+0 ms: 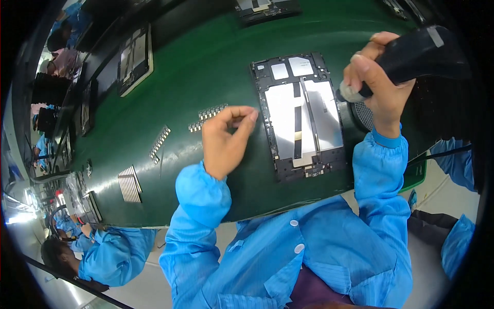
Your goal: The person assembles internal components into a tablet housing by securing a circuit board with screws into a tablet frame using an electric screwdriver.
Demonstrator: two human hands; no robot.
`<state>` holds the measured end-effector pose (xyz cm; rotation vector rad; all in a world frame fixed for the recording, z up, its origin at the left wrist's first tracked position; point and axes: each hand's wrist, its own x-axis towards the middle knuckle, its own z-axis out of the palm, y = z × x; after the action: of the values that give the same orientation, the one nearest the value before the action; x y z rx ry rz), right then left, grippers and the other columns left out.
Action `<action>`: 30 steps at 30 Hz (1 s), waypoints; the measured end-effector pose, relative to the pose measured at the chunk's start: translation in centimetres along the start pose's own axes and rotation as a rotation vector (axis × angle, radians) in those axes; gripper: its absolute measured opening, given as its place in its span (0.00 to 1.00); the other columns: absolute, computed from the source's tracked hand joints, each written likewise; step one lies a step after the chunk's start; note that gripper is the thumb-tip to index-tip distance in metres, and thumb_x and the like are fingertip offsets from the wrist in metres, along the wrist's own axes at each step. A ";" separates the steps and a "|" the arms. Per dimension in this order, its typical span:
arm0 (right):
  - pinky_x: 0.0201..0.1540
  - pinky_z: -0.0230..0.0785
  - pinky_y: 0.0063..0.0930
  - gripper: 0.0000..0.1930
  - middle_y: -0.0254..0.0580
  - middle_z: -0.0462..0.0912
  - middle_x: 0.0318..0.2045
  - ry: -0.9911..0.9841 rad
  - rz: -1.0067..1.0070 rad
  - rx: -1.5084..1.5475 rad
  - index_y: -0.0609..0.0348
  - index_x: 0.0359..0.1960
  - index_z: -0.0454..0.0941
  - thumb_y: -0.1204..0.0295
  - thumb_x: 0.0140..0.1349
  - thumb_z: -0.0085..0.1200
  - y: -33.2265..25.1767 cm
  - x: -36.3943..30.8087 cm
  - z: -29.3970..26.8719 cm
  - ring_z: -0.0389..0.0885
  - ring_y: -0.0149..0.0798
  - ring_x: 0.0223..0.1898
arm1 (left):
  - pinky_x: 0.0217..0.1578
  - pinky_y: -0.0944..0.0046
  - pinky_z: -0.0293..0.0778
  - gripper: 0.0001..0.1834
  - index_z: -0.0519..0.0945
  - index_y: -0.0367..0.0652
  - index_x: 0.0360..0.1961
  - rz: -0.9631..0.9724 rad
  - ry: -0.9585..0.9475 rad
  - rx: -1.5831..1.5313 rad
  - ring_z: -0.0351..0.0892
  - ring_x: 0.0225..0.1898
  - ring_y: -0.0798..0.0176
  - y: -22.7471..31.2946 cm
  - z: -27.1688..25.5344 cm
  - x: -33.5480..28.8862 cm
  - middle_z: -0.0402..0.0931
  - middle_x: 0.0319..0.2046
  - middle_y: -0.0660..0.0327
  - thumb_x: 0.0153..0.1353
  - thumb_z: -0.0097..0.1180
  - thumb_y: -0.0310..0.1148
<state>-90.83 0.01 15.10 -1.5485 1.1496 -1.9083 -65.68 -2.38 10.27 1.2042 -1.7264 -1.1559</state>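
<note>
An opened tablet body [324, 121], with a black frame, silver panels and dark ribbon cables, lies on the green table in front of me. My left hand [226, 136] hovers just beside its left edge, thumb and forefinger pinched together. Whatever lies between those fingertips, if anything, is too small to make out. At the tablet's right side, my right hand [381, 80] is wrapped round a black curved handheld tool [427, 54]. A whitish rounded piece [351, 92] shows below its fingers, close to the tablet's right edge.
Strips of small parts [160, 144] and a stack of thin metallic strips [129, 185] lie on the green table [200, 190] to the left. Another tablet body [136, 59] rests farther left. A round perforated piece [363, 116] sits under my right hand. A co-worker [110, 257] sits at left.
</note>
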 end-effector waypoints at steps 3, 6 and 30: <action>0.22 0.69 0.25 0.19 0.40 0.74 0.18 -0.112 -0.037 0.135 0.64 0.46 0.65 0.81 0.52 0.55 -0.1 -0.2 2.5 0.73 0.31 0.17 | 0.28 0.76 0.70 0.05 0.80 0.32 0.32 0.022 -0.092 -0.124 0.75 0.25 0.73 -1.3 -0.3 1.4 0.79 0.25 0.61 0.54 0.58 0.22; 0.21 0.69 0.23 0.19 0.40 0.74 0.19 -0.202 -0.024 0.084 0.64 0.46 0.65 0.82 0.52 0.57 -0.4 -0.1 4.5 0.74 0.31 0.16 | 0.25 0.77 0.69 0.05 0.80 0.33 0.33 -0.285 -0.214 -0.259 0.74 0.23 0.74 0.0 0.2 2.4 0.78 0.25 0.62 0.54 0.59 0.23; 0.21 0.67 0.17 0.17 0.36 0.77 0.18 -0.234 0.010 0.092 0.67 0.41 0.70 0.80 0.50 0.62 2.8 0.6 10.9 0.76 0.27 0.17 | 0.25 0.65 0.72 0.06 0.80 0.32 0.27 -0.136 -0.298 -0.106 0.76 0.23 0.64 -2.9 0.6 5.6 0.75 0.24 0.57 0.46 0.62 0.22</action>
<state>-81.23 -5.59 13.58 -1.6602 0.9540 -1.6944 -67.02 -8.01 7.69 1.1433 -1.7930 -1.5542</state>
